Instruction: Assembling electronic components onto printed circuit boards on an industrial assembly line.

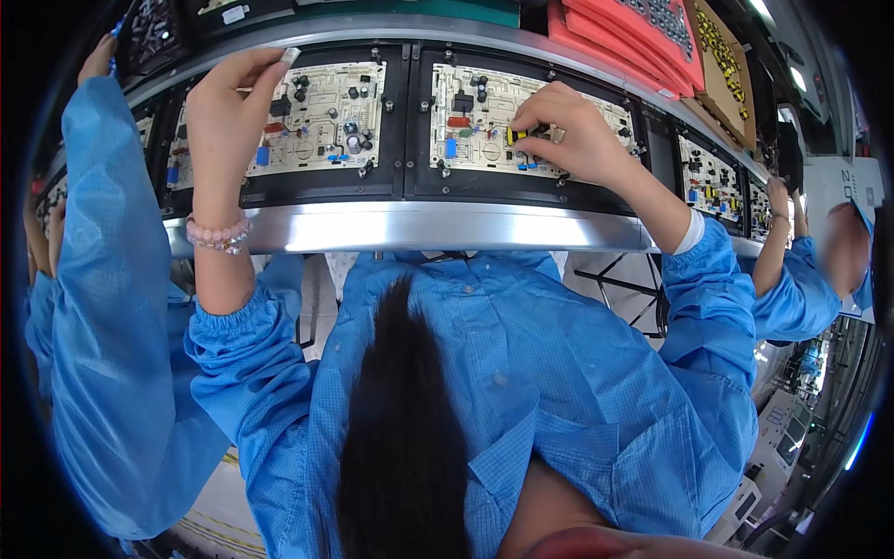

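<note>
A small yellow and black block point(515, 136) is being held by the right hand point(582, 135), with the thumb on one side and the first finger on the other. This grip is narrow, just as wide as the block. The block is being kept low over the right cream-coloured circuit board point(480, 156), perhaps so that it can be lined up with its spot. Whether its legs are sitting in the holes cannot be told.

A tiny whitish piece point(290, 56) is being pinched by the left hand point(223, 116), near the top edge of the left cream-coloured circuit board point(317, 104). That grip is nearly closed, likely because the piece is so small. What the piece is cannot be told.

Both boards are being held flat by black, straight-sided frames point(407, 140), probably so that they do not slide. Yellow and black parts point(717, 47) are being kept in a brown cardboard box point(734, 119), and grey round parts point(656, 19) on red foam trays point(596, 42), likely so that they can be reached easily.
</note>
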The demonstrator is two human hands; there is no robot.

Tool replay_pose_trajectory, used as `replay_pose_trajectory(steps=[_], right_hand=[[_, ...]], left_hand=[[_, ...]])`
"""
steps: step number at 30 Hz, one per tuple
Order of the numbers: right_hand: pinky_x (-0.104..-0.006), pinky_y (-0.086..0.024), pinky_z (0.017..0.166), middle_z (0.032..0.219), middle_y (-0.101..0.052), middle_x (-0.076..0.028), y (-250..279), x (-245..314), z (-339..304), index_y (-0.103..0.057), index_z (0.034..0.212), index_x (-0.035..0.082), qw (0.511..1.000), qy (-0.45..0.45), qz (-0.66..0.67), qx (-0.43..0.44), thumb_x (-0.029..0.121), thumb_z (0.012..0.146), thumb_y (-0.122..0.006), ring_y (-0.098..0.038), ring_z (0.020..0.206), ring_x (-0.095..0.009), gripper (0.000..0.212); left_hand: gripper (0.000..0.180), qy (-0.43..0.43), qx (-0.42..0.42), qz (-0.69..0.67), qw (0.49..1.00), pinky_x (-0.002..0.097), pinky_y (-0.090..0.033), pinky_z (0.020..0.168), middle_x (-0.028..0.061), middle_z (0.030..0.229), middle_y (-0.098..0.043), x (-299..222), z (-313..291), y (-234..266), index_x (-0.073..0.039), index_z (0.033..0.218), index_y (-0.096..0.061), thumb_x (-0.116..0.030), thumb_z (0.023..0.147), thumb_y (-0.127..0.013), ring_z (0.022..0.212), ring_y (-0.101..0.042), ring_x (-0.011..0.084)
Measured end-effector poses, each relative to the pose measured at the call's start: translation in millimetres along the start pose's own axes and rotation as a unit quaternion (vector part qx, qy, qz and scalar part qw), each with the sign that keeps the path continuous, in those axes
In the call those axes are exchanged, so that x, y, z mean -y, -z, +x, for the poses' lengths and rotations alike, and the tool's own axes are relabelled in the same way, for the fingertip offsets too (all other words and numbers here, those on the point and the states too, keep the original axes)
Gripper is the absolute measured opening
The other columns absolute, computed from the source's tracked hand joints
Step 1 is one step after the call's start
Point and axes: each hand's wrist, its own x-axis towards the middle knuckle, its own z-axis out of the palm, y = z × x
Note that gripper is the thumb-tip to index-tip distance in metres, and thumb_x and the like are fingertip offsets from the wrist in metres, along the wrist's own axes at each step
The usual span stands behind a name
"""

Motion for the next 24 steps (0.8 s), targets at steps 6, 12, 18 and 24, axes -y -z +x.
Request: replay_pose_trajectory(steps=[6, 12, 18, 24], right_hand=[[-0.0368, -0.046, 0.083, 0.095, -0.067, -0.005, -5, 1, -1, -0.068, 0.09, 0.006, 1.0, -0.003, -0.001, -0.007, 0.01, 0.072, -0.077, -0.057, 0.094, -0.026, 0.021], [-0.0369, -0.042, 0.086, 0.098, -0.066, -0.001, -9, 0, -9, -0.069, 0.092, 0.01, 0.996, 0.012, -0.083, -0.021, 0.016, 0.075, -0.075, -0.056, 0.095, -0.024, 0.019], [-0.0386, -0.042, 0.089, 0.102, -0.066, 0.001, 3, -17, -9, -0.07, 0.103, 0.014, 0.988, 0.117, -0.095, -0.014, 0.019, 0.077, -0.073, -0.055, 0.1, -0.024, 0.026], [-0.0365, -0.043, 0.091, 0.096, -0.066, 0.0, 19, -3, 19, -0.072, 0.097, 0.008, 0.963, 0.178, -0.16, 0.123, 0.017, 0.072, -0.074, -0.055, 0.102, -0.022, 0.026]], left_hand=[[0.021, 0.014, 0.013, 0.051, 0.999, 0.0284, -0.052, 0.071, 0.0113, 0.087, -0.072, 2, -2, 7, -0.003, 0.1, -0.071, -0.018, 0.085, -0.068, 0.078, -0.069, 0.0183], [0.02, 0.017, 0.045, 0.12, 0.992, 0.0294, -0.051, 0.069, 0.0113, 0.086, -0.071, 5, -4, 12, 0.0, 0.093, -0.069, -0.019, 0.087, -0.065, 0.077, -0.068, 0.0211], [0.02, -0.003, 0.062, 0.098, 0.993, 0.0279, -0.052, 0.069, 0.0104, 0.096, -0.065, 12, -3, 14, 0.002, 0.092, -0.068, -0.017, 0.088, -0.066, 0.081, -0.066, 0.0207], [0.019, 0.008, 0.066, 0.08, 0.995, 0.0289, -0.054, 0.071, 0.0094, 0.096, -0.064, 13, -1, 12, 0.003, 0.091, -0.067, -0.016, 0.087, -0.067, 0.083, -0.065, 0.0184]])
